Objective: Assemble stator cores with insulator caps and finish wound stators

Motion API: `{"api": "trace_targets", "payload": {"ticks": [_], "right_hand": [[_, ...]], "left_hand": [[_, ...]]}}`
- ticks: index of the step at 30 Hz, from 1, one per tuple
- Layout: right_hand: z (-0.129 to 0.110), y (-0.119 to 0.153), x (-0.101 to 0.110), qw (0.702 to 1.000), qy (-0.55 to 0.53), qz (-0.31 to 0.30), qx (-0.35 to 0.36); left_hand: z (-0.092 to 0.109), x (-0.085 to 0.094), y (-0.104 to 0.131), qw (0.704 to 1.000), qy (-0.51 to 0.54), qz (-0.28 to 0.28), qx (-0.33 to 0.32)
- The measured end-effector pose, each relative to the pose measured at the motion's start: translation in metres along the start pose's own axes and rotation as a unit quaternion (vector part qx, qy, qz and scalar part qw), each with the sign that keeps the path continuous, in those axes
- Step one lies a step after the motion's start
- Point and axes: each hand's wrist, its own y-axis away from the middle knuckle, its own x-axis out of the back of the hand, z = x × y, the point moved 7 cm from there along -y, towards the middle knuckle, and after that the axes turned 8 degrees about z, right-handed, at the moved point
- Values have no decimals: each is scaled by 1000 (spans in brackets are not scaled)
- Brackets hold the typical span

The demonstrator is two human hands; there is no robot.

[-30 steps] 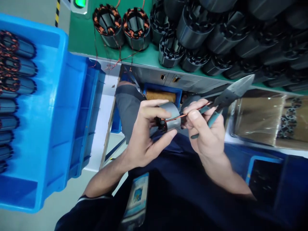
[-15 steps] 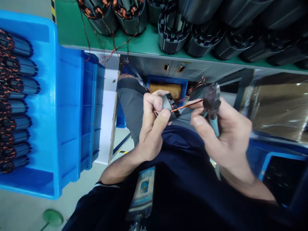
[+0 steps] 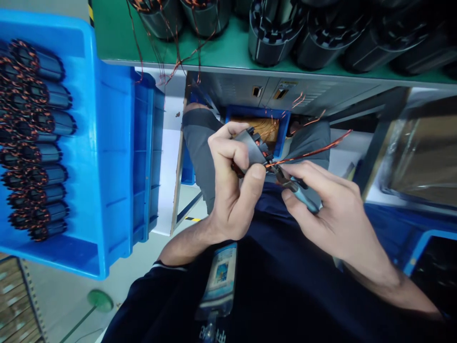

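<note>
My left hand (image 3: 235,186) is closed around a dark cylindrical motor core (image 3: 251,146), its slotted end turned to the right. Copper wires (image 3: 310,153) stick out from that end, toward the upper right. In my right hand (image 3: 321,205) are pliers with light blue handles (image 3: 303,194). Their jaws lie against the base of the wires, right beside the core. Whether the jaws are fully closed is too small to tell.
A green bench (image 3: 228,47) across the top bears several black cores (image 3: 274,45) and hanging wires. At left, a blue crate (image 3: 80,247) holds rows of wound cores. A blue bin (image 3: 284,136) sits below, behind my hands.
The pliers have moved left and down from the wires' outer part to their base at the core. The wire ends now extend freely to the right. The view has shifted slightly.
</note>
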Motion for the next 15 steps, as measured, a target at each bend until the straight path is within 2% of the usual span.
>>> {"api": "trace_targets", "payload": {"ticks": [2, 3, 9, 12, 15], "right_hand": [[-1, 0, 2, 1000, -3, 2, 2], [-2, 0, 3, 1000, -3, 5, 3], [-2, 2, 3, 999, -14, 32, 6], [10, -2, -2, 998, -19, 53, -2], [47, -14, -21, 998, -24, 37, -45]], "left_hand": [[10, 14, -1, 997, 20, 81, -3], [15, 18, 0, 995, 18, 97, -6], [28, 23, 4, 993, -96, 63, -22], [21, 21, 2, 993, -92, 75, -20], [-4, 10, -4, 992, -41, 114, -33]]}}
